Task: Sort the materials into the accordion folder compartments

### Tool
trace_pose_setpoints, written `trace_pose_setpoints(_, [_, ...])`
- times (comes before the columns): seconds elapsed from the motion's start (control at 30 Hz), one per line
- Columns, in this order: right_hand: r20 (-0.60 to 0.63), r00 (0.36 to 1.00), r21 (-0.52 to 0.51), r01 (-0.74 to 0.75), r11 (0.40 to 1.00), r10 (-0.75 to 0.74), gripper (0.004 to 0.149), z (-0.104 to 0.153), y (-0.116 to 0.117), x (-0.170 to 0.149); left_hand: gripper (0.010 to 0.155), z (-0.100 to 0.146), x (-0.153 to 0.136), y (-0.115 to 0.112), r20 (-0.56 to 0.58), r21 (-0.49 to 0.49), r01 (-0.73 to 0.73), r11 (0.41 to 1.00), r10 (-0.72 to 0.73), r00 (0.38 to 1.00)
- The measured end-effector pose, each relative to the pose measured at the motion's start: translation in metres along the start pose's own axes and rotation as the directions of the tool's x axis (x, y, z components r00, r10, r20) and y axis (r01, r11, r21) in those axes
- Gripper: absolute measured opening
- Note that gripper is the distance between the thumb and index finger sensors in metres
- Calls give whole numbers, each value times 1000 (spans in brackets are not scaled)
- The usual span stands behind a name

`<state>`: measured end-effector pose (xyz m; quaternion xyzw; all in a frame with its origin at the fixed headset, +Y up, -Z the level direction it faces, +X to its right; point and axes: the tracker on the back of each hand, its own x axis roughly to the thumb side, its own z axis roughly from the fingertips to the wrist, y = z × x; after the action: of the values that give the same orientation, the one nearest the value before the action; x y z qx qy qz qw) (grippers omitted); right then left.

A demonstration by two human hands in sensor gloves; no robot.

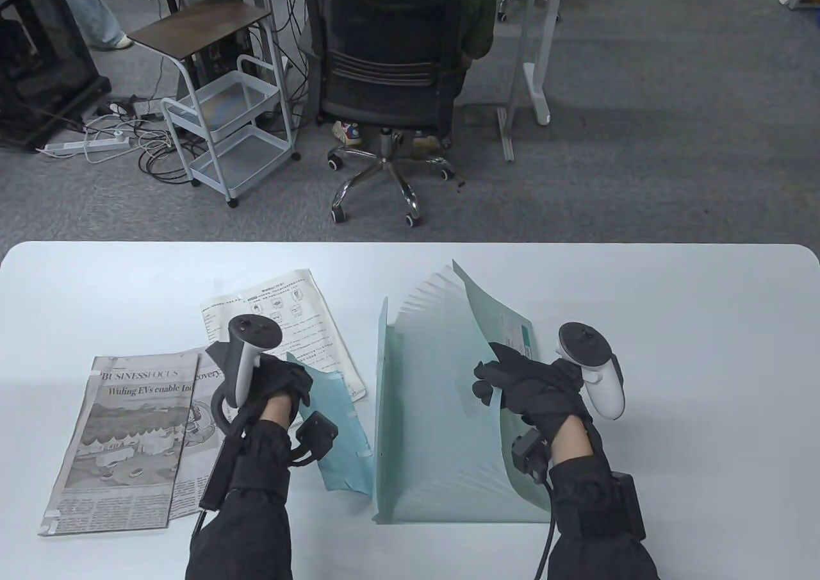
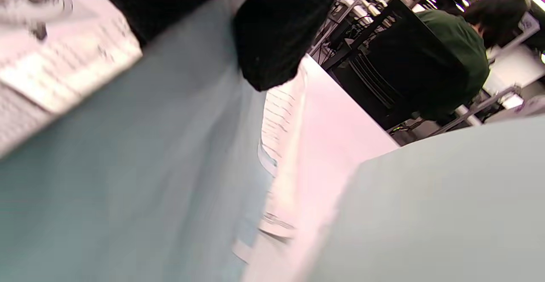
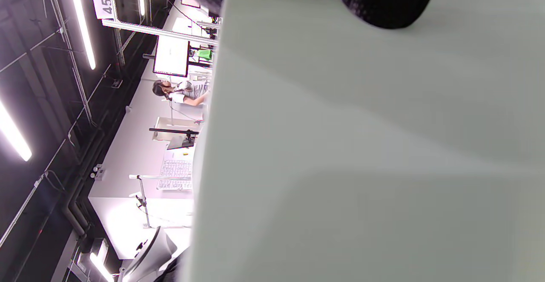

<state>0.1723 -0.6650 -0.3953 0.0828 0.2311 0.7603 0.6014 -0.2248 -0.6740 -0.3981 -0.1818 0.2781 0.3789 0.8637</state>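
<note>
— Grey office carpet, a rolling chair (image 1: 387,86) and a wire cart (image 1: 227,134) are seen beyond the far edge of the white table (image 1: 705,349). What is laid out on it?

— An accordion folder (image 1: 429,426) is stood open near the middle of the near edge, its pleats fanned toward the far edge. A newspaper (image 1: 128,439) is spread by the near left corner, a printed sheet (image 1: 288,323) lies further in, and a blue sleeve (image 1: 346,439) lies just beside the folder's left wall.

— How are the hands placed?

— The folder's right cover is gripped at its edge by the right hand (image 1: 532,391), fingers curled over it, so the mouth is held wide. The left hand (image 1: 272,381) is closed down onto the blue sleeve; the left wrist view is blurred, so it may be a pinch or merely a press.

— How should the step be done well?

— The sleeve should be lifted by one edge, kept flat and upright, and fed into a single pocket from above, while the cover is held back steadily so the pleats are not collapsed.

— Is anything filed yet?

— A labelled sheet appears to be tucked against the right cover; the remaining pockets cannot be read.
</note>
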Motion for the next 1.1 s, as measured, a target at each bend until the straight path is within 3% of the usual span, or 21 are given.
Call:
trace_pose_setpoints(0.13, [-2,1000,3,-2,1000,2,58,0,0,0,41,-1,-11,-3,-11,-52,-149,987,149,989])
trace_pose_setpoints(0.23, [0,1000,3,-3,1000,3,58,0,0,0,37,-4,-16,-11,-23,-195,-202,960,201,979])
trace_pose_setpoints(0.3, [6,1000,2,3,1000,-3,58,0,0,0,39,-4,-18,-15,-23,-249,-153,956,152,988])
trace_pose_setpoints(0.5, [23,1000,2,18,1000,-18,61,0,0,-1,44,11,-3,3,47,-119,51,992,-45,998])
trace_pose_setpoints(0.7, [30,999,-1,14,1000,-14,65,-1,0,-1,48,52,26,58,122,130,123,984,-139,983])
trace_pose_setpoints(0.87, [30,1000,-3,9,1000,-9,66,-1,-1,-1,49,91,46,95,210,331,50,942,-125,970])
trace_pose_setpoints(0.97, [32,999,-1,9,1000,-9,66,-1,0,-2,50,111,55,109,275,371,-14,928,-96,957])
trace_pose_setpoints(1.1, [34,999,-1,9,1000,-9,68,0,0,-2,51,128,64,117,359,345,-96,934,-36,933])
